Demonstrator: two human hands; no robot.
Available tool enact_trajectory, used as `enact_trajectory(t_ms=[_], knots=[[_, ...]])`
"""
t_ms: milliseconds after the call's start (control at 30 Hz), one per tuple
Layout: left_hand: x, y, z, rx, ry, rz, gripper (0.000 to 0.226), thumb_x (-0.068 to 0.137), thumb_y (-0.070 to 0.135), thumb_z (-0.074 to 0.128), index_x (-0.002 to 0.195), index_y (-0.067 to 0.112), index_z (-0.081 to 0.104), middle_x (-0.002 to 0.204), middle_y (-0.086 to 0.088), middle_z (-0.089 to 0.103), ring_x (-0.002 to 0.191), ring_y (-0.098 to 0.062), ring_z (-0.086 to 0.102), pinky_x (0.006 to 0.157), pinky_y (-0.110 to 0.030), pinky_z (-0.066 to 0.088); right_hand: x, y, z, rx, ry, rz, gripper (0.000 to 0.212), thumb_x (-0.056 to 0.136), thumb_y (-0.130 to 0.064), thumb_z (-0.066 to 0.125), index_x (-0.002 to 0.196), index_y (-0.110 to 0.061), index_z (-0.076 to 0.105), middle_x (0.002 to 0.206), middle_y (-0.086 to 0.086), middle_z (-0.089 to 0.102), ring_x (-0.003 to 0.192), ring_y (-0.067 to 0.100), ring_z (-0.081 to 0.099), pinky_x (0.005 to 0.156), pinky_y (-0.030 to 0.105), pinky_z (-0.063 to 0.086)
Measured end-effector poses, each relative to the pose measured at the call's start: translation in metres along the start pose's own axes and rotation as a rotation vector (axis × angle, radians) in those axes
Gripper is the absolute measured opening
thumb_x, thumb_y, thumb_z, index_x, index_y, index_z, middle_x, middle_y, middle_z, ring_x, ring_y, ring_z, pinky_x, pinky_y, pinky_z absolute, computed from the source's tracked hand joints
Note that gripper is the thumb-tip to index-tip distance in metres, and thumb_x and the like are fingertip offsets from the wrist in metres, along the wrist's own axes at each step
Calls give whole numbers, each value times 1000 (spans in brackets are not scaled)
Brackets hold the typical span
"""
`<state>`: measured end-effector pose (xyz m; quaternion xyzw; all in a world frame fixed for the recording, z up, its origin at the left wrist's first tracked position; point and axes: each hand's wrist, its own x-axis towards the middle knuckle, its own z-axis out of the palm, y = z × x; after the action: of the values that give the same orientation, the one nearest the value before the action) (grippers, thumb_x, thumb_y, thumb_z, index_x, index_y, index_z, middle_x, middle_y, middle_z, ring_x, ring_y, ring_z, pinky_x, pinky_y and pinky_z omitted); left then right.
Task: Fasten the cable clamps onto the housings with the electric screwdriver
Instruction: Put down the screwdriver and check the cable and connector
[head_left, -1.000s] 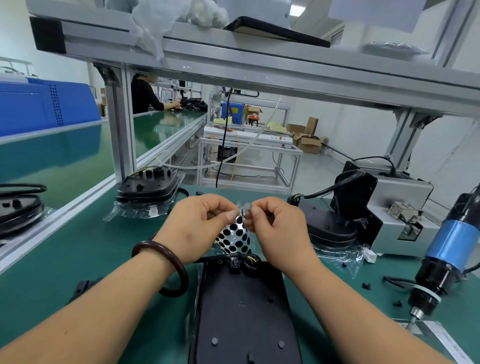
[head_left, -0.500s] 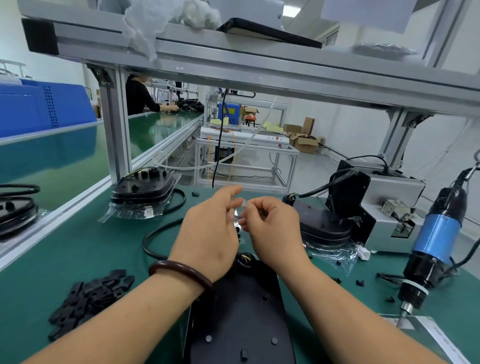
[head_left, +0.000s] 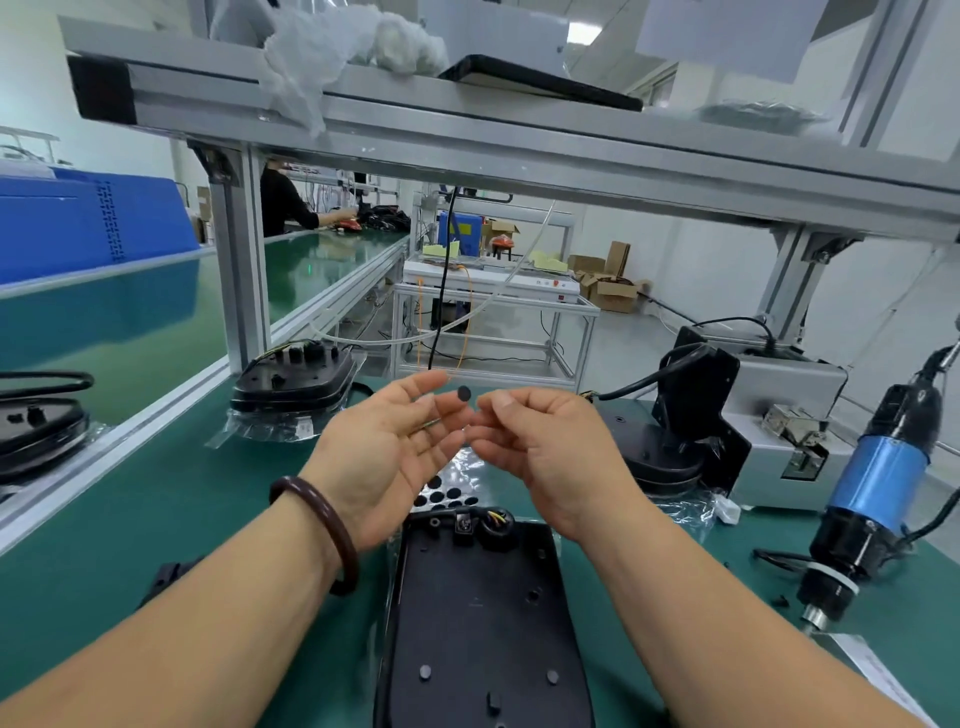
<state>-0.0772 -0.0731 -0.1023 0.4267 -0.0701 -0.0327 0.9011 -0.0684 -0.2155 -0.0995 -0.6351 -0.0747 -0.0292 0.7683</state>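
Observation:
A black housing (head_left: 483, 623) lies flat on the green bench right under my forearms, its cable entry with coloured wires (head_left: 496, 519) at the far end. My left hand (head_left: 384, 452) is held above it, palm up and fingers spread. A small round black pad (head_left: 464, 393) sits at one of its fingertips. My right hand (head_left: 540, 452) hovers beside it with fingers loosely curled, the tips close to the pad. Beneath the hands a clear sheet of black pads (head_left: 447, 491) lies on the bench. The blue electric screwdriver (head_left: 878, 493) hangs at the right, untouched.
More housings in plastic bags sit at the back left (head_left: 291, 379), far left (head_left: 31, 431) and right of centre (head_left: 654, 452). A grey screw feeder (head_left: 789, 410) stands at the right. Loose black clamps (head_left: 166, 577) lie by my left forearm. An aluminium shelf frame (head_left: 519, 140) runs overhead.
Both hands were pinching the dotted pad sheet; it now lies on the bench. The hands have lifted and parted, the left has opened, and one black pad is at its fingertip.

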Motion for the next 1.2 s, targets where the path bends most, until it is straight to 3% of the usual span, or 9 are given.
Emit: enact_trajectory(t_ms=[267, 433, 700, 800, 900, 967, 1200], knots=[[-2, 3, 3, 125, -79, 30, 23, 98, 0, 36, 105, 5, 58, 76, -9, 71, 73, -20, 71, 59, -22, 56, -3, -5, 0, -125, -77, -44, 15, 95, -11, 58, 93, 3, 66, 76, 9, 70, 67, 12, 66, 65, 22, 57], [-3, 3, 6, 223, -79, 38, 25, 99, 0, 36, 104, 7, 59, 80, -9, 69, 73, -18, 71, 61, -21, 56, -5, -7, -1, -188, -72, -81, 15, 94, -9, 58, 80, -9, 60, 63, -4, 66, 61, 8, 65, 61, 23, 57], [-8, 12, 14, 562, 44, 117, 32, 98, -3, 38, 122, 13, 51, 116, -4, 59, 106, -15, 59, 88, -26, 51, -12, -28, -9, -286, 8, -73, 22, 94, -9, 59, 72, -14, 58, 63, -3, 60, 58, 8, 64, 54, 22, 54], [-13, 23, 20, 750, 37, 133, 32, 98, -4, 38, 123, 13, 50, 108, -4, 58, 92, -13, 61, 78, -22, 53, -26, -40, -24, -439, -108, 115, 23, 90, -7, 62, 69, -14, 59, 50, -4, 54, 46, 10, 57, 40, 19, 39], [-28, 23, 26, 873, -31, 80, 29, 96, -6, 40, 115, 12, 52, 94, -7, 60, 73, -12, 60, 61, -17, 52, -50, -33, -39, -595, -257, 271, 22, 85, -2, 62, 66, -13, 59, 48, -1, 47, 40, 11, 47, 43, 19, 27], [-41, 14, 25, 939, -79, 42, 27, 95, -7, 41, 109, 12, 54, 86, -6, 61, 68, -12, 58, 58, -16, 52, -65, -24, -46, -637, -289, 323, 23, 84, -2, 63, 64, -14, 61, 48, -1, 46, 40, 11, 43, 44, 19, 23], [-66, -25, 15, 1149, -174, 30, 26, 92, 0, 52, 91, 26, 54, 82, -6, 68, 79, -22, 66, 81, -35, 55, -77, -7, -52, -587, -234, 354, 18, 84, -4, 65, 67, -13, 63, 46, -4, 44, 42, 12, 33, 47, 21, 19]])
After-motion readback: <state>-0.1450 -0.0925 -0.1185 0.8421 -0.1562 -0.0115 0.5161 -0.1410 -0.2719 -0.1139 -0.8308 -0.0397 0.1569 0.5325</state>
